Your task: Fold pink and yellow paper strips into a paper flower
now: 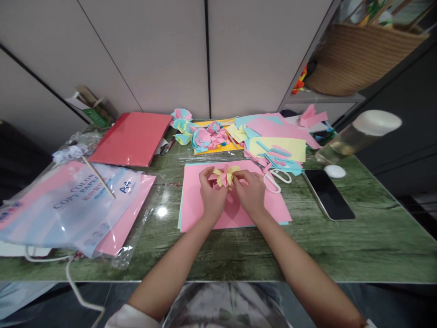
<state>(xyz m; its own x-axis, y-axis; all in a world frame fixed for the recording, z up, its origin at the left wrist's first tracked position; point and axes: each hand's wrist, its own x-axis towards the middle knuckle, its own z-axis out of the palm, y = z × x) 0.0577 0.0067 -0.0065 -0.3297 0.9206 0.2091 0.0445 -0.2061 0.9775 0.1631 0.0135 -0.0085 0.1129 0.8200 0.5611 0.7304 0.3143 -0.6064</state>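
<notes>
A pink and yellow paper flower [224,176] is held up between my two hands, over a stack of pink paper [196,207] with blue sheets showing at its edges. My left hand [213,193] pinches the flower's left side with thumb and fingers. On the other side, my right hand [251,189] grips the yellow petals at the fingertips. White-handled scissors [276,178] lie just right of my right hand, partly on the stack. Behind the flower, finished-looking paper flowers [201,138] in pink, blue and yellow rest near the wall.
A plastic bag of color copy paper [82,205] and a red folder [131,139] cover the left side. Paper scraps [278,148] lie at the back right. A phone [329,193], a white lid [335,171] and a tall bottle [355,136] stand or lie at right.
</notes>
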